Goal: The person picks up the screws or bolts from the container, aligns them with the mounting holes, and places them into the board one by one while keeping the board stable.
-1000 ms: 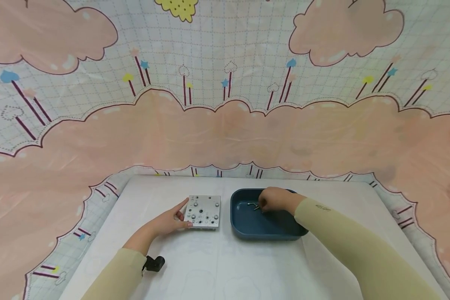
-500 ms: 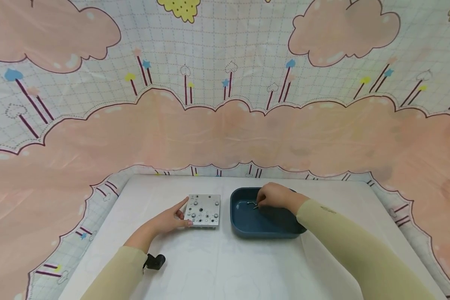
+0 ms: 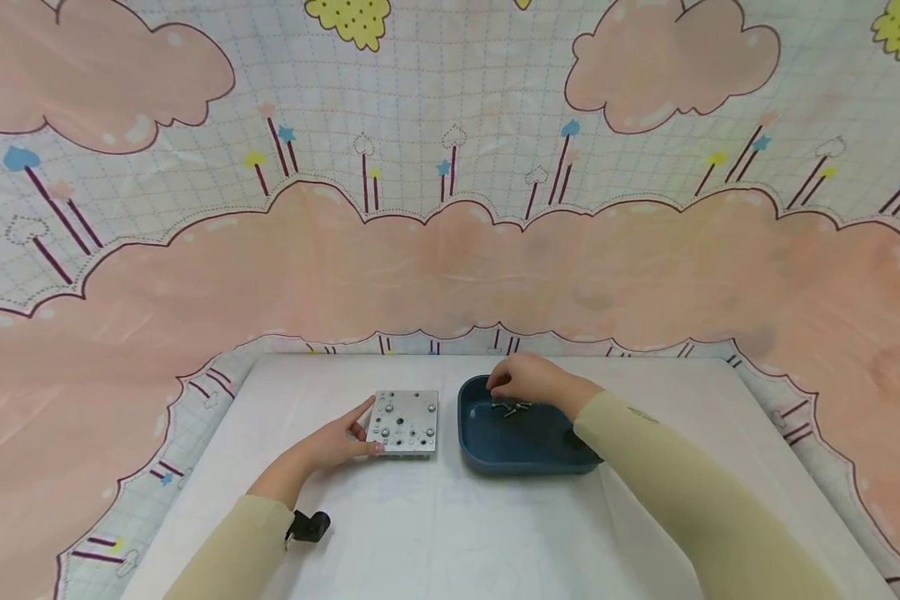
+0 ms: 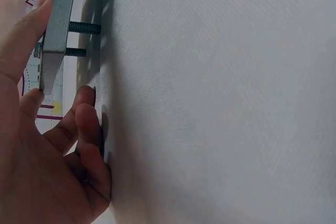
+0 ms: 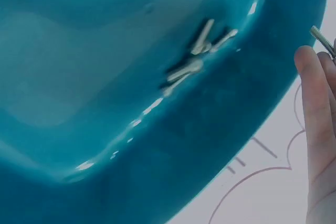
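My left hand (image 3: 333, 442) grips a square metal plate (image 3: 402, 423) by its left side, index finger at the far corner and thumb at the near one. Several holes and screw heads dot the plate's top. In the left wrist view, threaded screw ends (image 4: 85, 28) stick out from its underside, while the other fingers are curled near the table. Over the far left part of a blue tray (image 3: 525, 450) is my right hand (image 3: 532, 379), pinching a screw (image 5: 321, 40) whose threaded end shows in the right wrist view. Several loose screws (image 5: 184, 71) lie in the tray.
Both things are on a white-covered table (image 3: 450, 525), with a gap between plate and tray. A patterned cloth (image 3: 450, 275) hangs behind it. A black wrist-worn device (image 3: 309, 526) projects from the left wrist, close above the table.
My right hand has risen from the screws and moved left and away toward the tray's far rim, uncovering the loose screws. The left hand and plate stay in place.
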A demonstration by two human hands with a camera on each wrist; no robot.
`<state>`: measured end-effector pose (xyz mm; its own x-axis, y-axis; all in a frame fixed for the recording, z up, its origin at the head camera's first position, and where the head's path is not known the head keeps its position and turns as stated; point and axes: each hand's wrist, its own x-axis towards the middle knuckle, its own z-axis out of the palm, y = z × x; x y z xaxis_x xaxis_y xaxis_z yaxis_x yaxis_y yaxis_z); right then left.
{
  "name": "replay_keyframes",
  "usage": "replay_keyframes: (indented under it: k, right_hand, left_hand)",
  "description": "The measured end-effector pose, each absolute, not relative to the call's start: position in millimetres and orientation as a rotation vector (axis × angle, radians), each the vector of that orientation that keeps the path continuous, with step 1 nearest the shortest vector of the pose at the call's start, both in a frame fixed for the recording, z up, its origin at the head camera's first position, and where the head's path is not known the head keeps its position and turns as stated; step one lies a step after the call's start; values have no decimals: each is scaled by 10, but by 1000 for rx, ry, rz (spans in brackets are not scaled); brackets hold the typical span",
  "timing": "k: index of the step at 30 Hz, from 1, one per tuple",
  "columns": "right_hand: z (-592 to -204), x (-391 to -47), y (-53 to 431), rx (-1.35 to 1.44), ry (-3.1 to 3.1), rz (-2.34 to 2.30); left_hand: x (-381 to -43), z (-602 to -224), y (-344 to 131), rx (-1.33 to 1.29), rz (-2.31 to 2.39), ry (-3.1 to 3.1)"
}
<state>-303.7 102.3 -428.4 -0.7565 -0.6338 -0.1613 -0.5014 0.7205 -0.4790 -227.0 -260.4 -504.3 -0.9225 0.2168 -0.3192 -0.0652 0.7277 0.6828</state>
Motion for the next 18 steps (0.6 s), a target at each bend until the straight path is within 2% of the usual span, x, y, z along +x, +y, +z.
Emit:
replay_keyframes:
  k: [18]
  right_hand:
    - [-4208, -3064, 371, -849, 2617, -660]
  left_hand:
    - [-2276, -5067, -2614, 107, 1062, 2554]
